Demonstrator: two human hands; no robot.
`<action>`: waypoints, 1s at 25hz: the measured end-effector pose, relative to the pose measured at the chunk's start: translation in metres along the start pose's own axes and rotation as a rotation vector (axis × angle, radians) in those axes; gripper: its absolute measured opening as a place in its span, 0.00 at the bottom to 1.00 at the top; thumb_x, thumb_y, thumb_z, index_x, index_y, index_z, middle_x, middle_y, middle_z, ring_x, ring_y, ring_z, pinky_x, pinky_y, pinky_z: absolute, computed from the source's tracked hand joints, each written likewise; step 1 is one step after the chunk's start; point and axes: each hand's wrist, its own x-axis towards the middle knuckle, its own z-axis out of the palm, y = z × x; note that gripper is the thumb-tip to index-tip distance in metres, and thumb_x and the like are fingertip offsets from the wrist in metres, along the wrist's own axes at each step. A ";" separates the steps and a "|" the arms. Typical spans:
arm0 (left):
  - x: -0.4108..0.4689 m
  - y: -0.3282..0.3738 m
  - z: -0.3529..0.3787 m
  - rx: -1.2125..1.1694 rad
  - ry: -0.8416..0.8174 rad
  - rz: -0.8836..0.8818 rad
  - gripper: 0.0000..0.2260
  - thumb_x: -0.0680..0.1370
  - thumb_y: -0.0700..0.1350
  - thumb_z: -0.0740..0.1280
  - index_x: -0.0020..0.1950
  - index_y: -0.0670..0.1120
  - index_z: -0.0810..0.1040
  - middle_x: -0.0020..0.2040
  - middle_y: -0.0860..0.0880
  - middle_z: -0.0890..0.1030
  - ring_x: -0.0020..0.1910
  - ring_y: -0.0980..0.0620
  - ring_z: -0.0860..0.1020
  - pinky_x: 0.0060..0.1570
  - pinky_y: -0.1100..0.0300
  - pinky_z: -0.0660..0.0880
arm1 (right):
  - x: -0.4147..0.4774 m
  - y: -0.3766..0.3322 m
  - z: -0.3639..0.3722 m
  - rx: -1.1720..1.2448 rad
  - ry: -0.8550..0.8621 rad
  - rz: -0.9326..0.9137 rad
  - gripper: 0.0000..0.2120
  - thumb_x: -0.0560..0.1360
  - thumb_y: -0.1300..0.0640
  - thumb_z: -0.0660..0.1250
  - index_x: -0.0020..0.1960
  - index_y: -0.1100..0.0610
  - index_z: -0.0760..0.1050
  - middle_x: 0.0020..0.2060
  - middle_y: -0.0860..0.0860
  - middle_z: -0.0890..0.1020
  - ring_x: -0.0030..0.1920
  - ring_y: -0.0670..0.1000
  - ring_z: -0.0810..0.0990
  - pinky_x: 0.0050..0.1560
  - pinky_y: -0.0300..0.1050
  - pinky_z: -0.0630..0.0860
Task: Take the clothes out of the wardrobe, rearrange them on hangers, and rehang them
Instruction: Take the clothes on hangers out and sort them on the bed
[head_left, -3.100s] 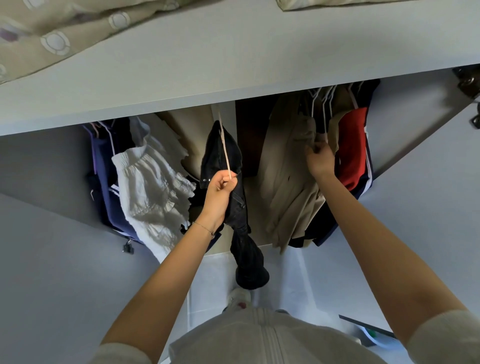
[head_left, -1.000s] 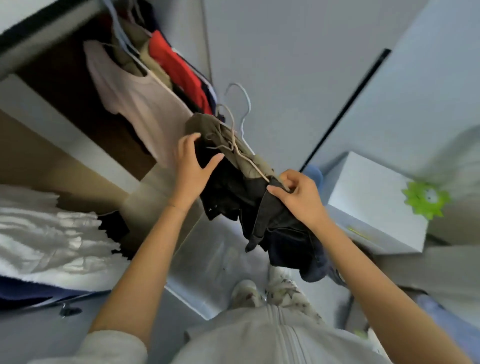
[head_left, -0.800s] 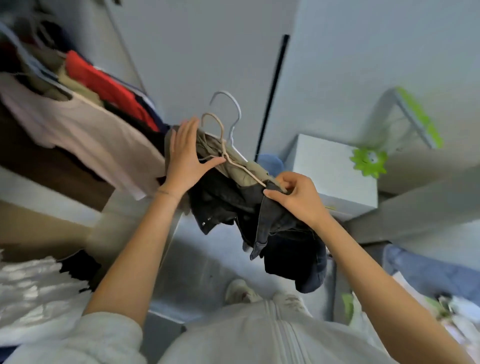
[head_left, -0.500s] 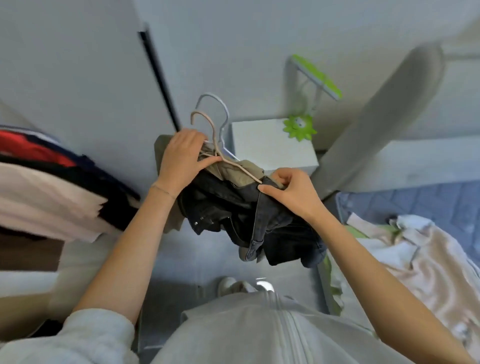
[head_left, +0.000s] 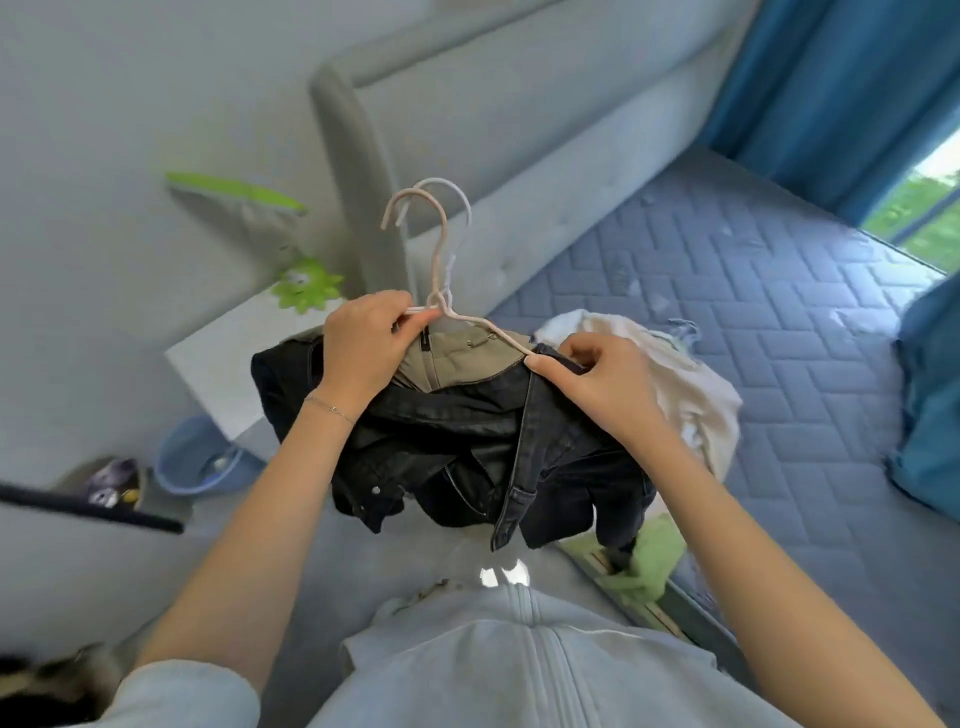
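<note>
I hold a bundle of clothes in front of my chest. It is made of dark denim and black garments (head_left: 467, 447) with a khaki piece (head_left: 457, 358) on top. Two thin hangers stick up out of it, a beige hanger (head_left: 439, 244) and a white hanger (head_left: 460, 200) just behind it. My left hand (head_left: 366, 351) pinches the hangers at the base of their necks. My right hand (head_left: 597, 384) grips the beige hanger's right arm together with the dark denim. The wardrobe is out of view.
A bed with a blue quilted mattress (head_left: 753, 322) lies ahead on the right, with a pile of cream clothes (head_left: 691, 384) on it. A white bedside cabinet (head_left: 223, 364), a green lamp (head_left: 306, 286) and a blue bin (head_left: 195, 462) stand on the left. Blue curtains (head_left: 831, 93) hang at the far right.
I have turned away from the wardrobe toward the bed, carrying the bundle. My left hand has gone from lying flat on the clothes to pinching the hanger necks.
</note>
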 end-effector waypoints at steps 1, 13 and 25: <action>0.014 0.020 0.016 -0.044 -0.016 0.030 0.25 0.79 0.61 0.58 0.31 0.44 0.68 0.27 0.49 0.67 0.27 0.48 0.67 0.28 0.57 0.59 | -0.002 0.014 -0.018 -0.033 0.064 0.028 0.23 0.70 0.37 0.70 0.29 0.55 0.70 0.23 0.47 0.70 0.27 0.46 0.68 0.31 0.46 0.64; 0.173 0.197 0.237 -0.382 -0.452 0.261 0.24 0.79 0.58 0.64 0.30 0.47 0.60 0.26 0.50 0.62 0.28 0.47 0.65 0.29 0.52 0.59 | 0.042 0.183 -0.154 -0.216 0.510 0.422 0.23 0.70 0.34 0.67 0.33 0.54 0.73 0.27 0.48 0.76 0.34 0.49 0.75 0.34 0.47 0.68; 0.218 0.223 0.590 -0.381 -0.962 0.278 0.25 0.79 0.59 0.63 0.29 0.48 0.59 0.26 0.50 0.63 0.29 0.49 0.64 0.30 0.52 0.56 | 0.179 0.469 -0.099 -0.143 0.385 0.770 0.15 0.76 0.40 0.64 0.43 0.52 0.75 0.39 0.50 0.81 0.43 0.53 0.78 0.38 0.45 0.64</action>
